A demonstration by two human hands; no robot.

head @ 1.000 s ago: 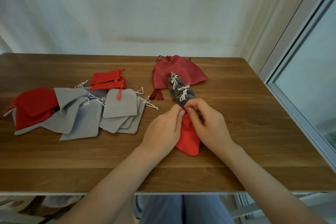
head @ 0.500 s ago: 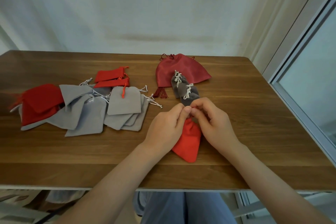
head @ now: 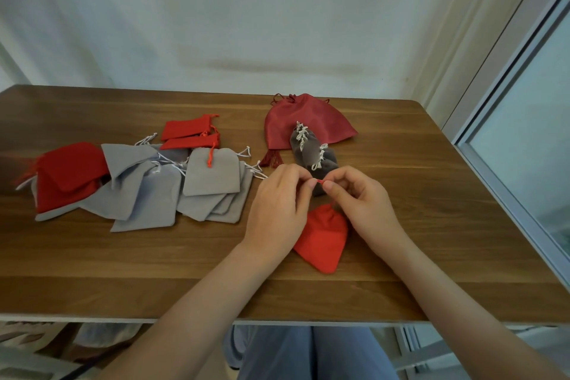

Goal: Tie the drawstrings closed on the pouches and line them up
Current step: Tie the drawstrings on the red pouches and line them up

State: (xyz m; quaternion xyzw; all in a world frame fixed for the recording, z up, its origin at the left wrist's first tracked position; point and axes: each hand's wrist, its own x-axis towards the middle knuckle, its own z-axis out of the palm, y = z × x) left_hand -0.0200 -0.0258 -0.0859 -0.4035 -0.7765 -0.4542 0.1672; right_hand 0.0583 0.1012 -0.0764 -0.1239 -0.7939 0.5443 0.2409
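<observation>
A small red pouch (head: 324,237) lies on the wooden table (head: 431,225) between my hands, its neck gathered. My left hand (head: 277,207) and my right hand (head: 361,197) meet above it, and each pinches the red drawstring (head: 320,183) between thumb and forefinger. Just beyond my fingers lie two dark grey pouches (head: 311,151) with white cords tied, one after the other, the far one overlapping a large dark red pouch (head: 305,120).
A loose heap of flat grey pouches (head: 154,191) with white cords spreads over the table's left half, with red pouches (head: 69,173) at its left end and two small red ones (head: 188,134) behind. A window frame (head: 509,145) runs along the right.
My hands have lifted slightly off the red pouch and drawn the drawstring up between the fingertips. The camera view shifted a little; the other pouches have not moved.
</observation>
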